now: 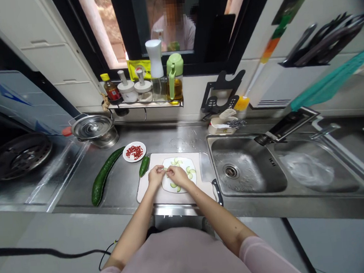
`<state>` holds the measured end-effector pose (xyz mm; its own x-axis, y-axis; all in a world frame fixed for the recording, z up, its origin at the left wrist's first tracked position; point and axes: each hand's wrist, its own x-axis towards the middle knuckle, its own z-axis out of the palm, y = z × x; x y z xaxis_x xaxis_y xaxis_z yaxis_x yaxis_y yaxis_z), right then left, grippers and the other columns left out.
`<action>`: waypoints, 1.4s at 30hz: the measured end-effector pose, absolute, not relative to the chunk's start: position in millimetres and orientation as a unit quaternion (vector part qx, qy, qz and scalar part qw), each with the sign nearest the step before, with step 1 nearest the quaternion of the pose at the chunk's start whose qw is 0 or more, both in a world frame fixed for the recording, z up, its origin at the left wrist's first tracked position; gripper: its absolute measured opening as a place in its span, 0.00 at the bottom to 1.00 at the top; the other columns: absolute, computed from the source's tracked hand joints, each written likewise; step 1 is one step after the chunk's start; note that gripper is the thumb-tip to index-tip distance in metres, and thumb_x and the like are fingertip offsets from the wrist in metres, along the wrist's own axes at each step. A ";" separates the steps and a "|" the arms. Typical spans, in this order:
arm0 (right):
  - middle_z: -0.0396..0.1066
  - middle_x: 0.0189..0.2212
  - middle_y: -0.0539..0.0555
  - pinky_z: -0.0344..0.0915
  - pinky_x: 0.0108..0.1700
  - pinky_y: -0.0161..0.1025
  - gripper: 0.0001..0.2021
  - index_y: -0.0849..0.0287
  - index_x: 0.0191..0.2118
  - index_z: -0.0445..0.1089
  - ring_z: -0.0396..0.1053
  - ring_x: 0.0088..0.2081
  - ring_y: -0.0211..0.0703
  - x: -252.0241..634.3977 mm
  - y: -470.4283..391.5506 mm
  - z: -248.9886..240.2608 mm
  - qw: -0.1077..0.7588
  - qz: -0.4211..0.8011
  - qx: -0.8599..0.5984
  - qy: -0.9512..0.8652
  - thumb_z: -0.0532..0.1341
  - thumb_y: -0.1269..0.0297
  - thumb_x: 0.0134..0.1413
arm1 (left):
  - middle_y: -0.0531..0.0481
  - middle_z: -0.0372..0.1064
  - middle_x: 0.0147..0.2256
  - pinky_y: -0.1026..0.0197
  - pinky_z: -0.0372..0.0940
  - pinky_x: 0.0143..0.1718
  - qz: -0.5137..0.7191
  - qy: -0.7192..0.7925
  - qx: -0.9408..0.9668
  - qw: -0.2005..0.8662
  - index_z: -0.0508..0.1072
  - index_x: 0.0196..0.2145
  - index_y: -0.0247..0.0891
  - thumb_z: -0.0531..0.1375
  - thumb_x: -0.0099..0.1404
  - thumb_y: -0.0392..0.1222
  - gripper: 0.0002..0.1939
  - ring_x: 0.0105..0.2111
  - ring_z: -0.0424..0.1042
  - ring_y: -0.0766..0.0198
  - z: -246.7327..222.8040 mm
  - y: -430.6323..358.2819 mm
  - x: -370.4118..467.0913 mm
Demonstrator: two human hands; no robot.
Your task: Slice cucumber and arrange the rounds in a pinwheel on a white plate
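Note:
My left hand (155, 176) and my right hand (178, 177) meet over the left part of a white square plate (175, 190). Their fingers are pinched together around a small pale green piece, which looks like a cucumber slice (165, 169), mostly covered by the fingertips. Cucumber slices (190, 172) with green rims lie on the plate in fan-like groups. The plate rests on a pale cutting board (157, 197). On the board's right side lies a kitchen knife (206, 168) with a black handle. A cut cucumber piece (144, 166) sits at the board's left edge.
A long cucumber (107, 176) lies left on the steel counter, beside a small plate of red bits (134, 152). A lidded pot (96, 130) stands behind. At the right is the sink (251, 181) with its faucet (285, 127). Above, a shelf (148, 105) holds bottles and jars.

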<state>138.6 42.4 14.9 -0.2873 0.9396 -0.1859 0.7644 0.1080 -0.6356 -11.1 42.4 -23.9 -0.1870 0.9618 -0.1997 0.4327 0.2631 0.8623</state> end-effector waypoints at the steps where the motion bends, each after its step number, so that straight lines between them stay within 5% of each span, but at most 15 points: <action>1: 0.74 0.35 0.51 0.55 0.33 0.31 0.07 0.57 0.39 0.72 0.68 0.35 0.37 138.6 43.3 15.0 0.126 0.320 -0.581 -0.737 0.57 0.65 0.58 | 0.51 0.73 0.27 0.66 0.61 0.33 0.321 0.701 0.515 0.374 0.75 0.41 0.37 0.61 0.55 0.40 0.14 0.28 0.71 0.66 -21.4 42.3 -10.6; 12: 0.72 0.43 0.54 0.56 0.36 0.34 0.14 0.56 0.50 0.68 0.68 0.41 0.42 137.5 41.0 14.4 0.069 0.267 -0.597 -0.753 0.56 0.62 0.59 | 0.44 0.74 0.38 0.62 0.60 0.38 0.203 0.704 0.645 0.216 0.76 0.44 0.40 0.55 0.64 0.39 0.13 0.38 0.71 0.59 9.1 35.3 -13.3; 42: 0.72 0.44 0.55 0.58 0.38 0.36 0.12 0.55 0.47 0.69 0.67 0.45 0.44 144.5 29.2 10.5 0.053 0.227 -0.593 -0.770 0.52 0.65 0.63 | 0.45 0.71 0.39 0.61 0.61 0.42 0.210 0.684 0.661 0.226 0.77 0.42 0.40 0.57 0.63 0.40 0.12 0.38 0.70 0.60 0.6 35.9 -20.6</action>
<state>144.5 29.2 10.5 -0.2906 0.9381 -0.1883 0.8902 0.1929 -0.4127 -20.6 35.9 0.6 -0.0243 0.9992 -0.0306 0.8093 0.0376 0.5862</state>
